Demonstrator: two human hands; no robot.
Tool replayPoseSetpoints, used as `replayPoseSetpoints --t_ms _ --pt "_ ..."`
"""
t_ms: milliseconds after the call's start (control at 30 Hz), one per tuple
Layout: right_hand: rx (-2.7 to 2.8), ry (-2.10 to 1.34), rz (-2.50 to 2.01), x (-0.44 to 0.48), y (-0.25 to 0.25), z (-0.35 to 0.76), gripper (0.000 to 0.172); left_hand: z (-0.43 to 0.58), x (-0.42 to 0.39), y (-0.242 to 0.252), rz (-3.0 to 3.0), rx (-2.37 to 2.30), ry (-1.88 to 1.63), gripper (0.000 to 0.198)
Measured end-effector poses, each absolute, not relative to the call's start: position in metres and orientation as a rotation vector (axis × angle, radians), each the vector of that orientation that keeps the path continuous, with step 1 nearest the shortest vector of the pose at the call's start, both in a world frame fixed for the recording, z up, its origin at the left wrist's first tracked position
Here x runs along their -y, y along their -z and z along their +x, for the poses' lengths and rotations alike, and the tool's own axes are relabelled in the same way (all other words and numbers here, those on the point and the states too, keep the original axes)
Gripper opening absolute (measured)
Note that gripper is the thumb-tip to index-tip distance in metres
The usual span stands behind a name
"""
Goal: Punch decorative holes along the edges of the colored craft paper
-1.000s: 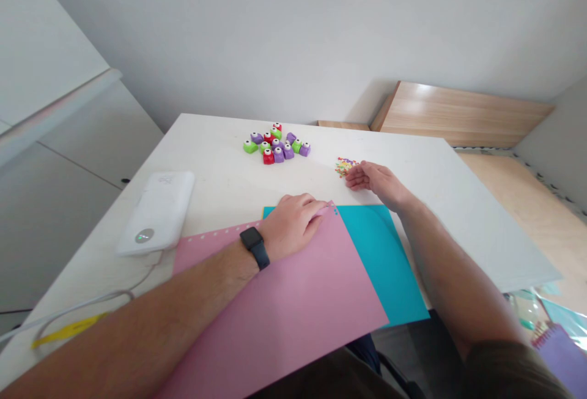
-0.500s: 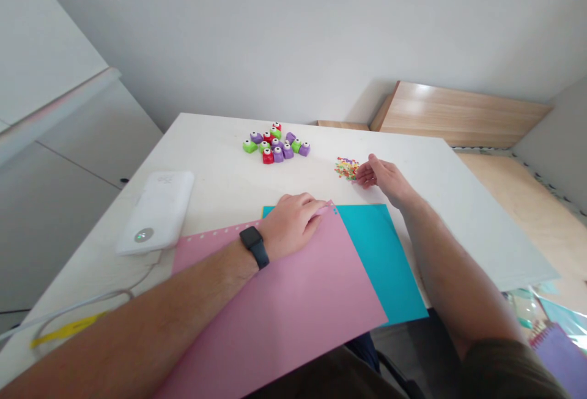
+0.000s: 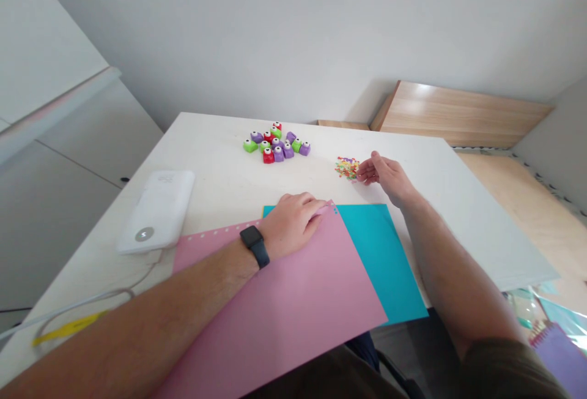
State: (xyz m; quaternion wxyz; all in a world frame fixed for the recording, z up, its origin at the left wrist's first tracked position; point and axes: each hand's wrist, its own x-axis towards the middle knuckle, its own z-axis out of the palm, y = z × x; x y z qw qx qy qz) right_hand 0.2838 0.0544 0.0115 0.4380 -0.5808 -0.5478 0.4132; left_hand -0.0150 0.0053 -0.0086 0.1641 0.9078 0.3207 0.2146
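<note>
My left hand (image 3: pixel 297 220) rests on a pink sheet of paper (image 3: pixel 302 313), thumb and fingers closed at its far right corner. That sheet has a row of small punched holes along its far edge, and it overlaps a turquoise sheet (image 3: pixel 383 264). A few turquoise dots show through at the corner by my fingertips. My right hand (image 3: pixel 383 175) is held on edge beside a small pile of multicoloured paper cutouts (image 3: pixel 347 167). Its fingers are extended and the fingertips reach the pile's right side; nothing is seen in its grasp.
Several red, green and purple craft punches (image 3: pixel 277 145) stand in a cluster at the far side of the white table (image 3: pixel 220 172). On the left lies a white power bank (image 3: pixel 158 212) with a cable (image 3: pixel 117 292). A purple spiral notebook (image 3: pixel 562 356) is at the lower right.
My right hand has shifted very slightly away from me beside the cutouts. The left hand and both sheets have stayed in place.
</note>
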Motion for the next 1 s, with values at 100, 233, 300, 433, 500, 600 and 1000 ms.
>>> replayPoseSetpoints --t_ms 100,233,300,433,500,600,1000 --pt "1.291 -0.878 -1.450 -0.059 -0.008 0.290 0.060 -0.015 -0.005 0.009 2.590 -0.916 -0.602 0.037" --pt "1.209 -0.688 -1.554 -0.068 0.005 0.298 0.056 -0.015 -0.005 0.009 2.593 -0.924 -0.601 0.037" --pt "1.200 -0.688 -1.580 -0.070 0.010 0.300 0.055 -0.015 -0.005 0.009 2.594 -0.927 -0.606 0.037" --pt "1.219 -0.820 -1.495 -0.069 0.012 0.296 0.053 -0.015 -0.005 0.008 2.596 -0.923 -0.600 0.036" --pt "1.216 -0.842 -1.466 -0.069 0.010 0.295 0.052 -0.015 -0.005 0.008 2.593 -0.927 -0.591 0.035" --pt "1.195 -0.787 -1.478 -0.069 0.009 0.299 0.053 -0.014 -0.006 0.009 2.593 -0.926 -0.590 0.035" --pt "2.054 -0.318 -1.551 -0.093 -0.001 0.274 0.058 -0.015 -0.006 0.009 2.594 -0.919 -0.590 0.035"
